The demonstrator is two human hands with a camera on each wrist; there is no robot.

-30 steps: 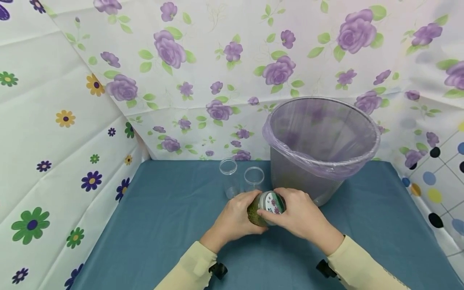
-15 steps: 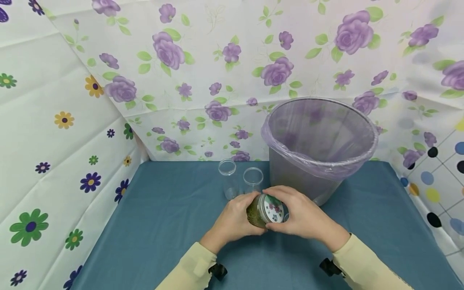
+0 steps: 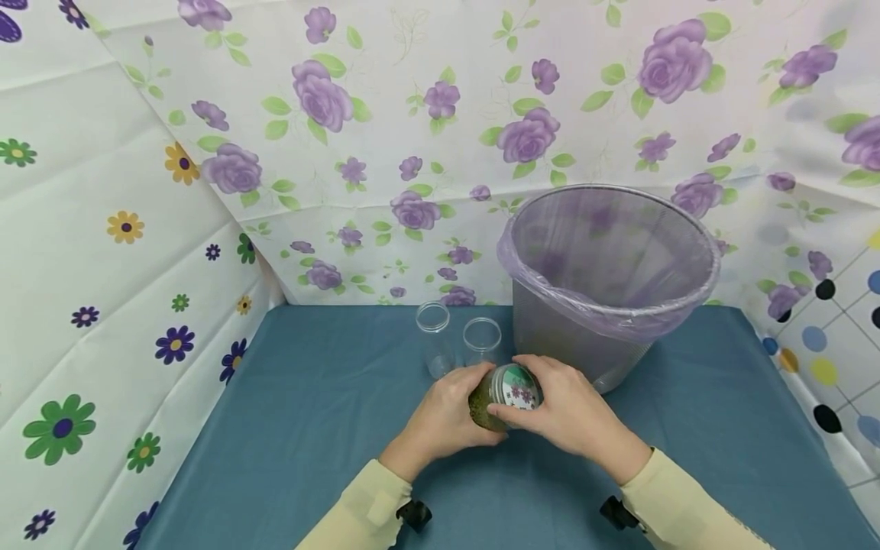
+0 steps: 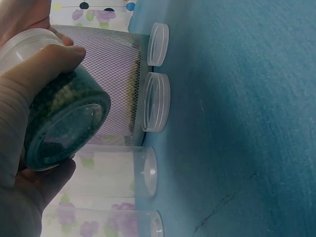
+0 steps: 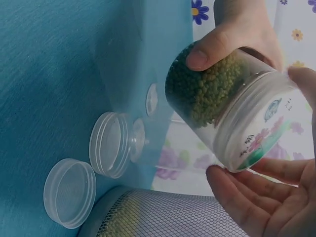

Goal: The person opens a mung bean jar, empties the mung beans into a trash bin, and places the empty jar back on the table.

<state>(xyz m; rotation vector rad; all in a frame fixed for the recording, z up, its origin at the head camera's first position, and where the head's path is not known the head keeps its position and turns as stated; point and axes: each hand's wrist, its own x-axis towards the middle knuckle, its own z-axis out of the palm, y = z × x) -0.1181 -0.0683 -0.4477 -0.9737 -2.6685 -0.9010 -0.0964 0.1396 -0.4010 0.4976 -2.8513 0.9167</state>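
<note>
Head view shows, at the near side and to the left, blue cloth [image 3: 309, 451] with open room for moving. Above it, the left hand [image 3: 445, 412] grips the tilted jar [image 3: 481, 409]; the right hand [image 3: 572, 406] pinches its lid [image 3: 517, 386]. The right thumb [image 3: 514, 415] now crosses the lid's face; 0.5 s ago it was at the lower edge. This means, I judge, a fresh grip for turning. Farther, 2 clear containers [image 3: 434, 328] and, to the right, a mesh bin [image 3: 560, 328] (its rim flares outward) limit the room.
</note>
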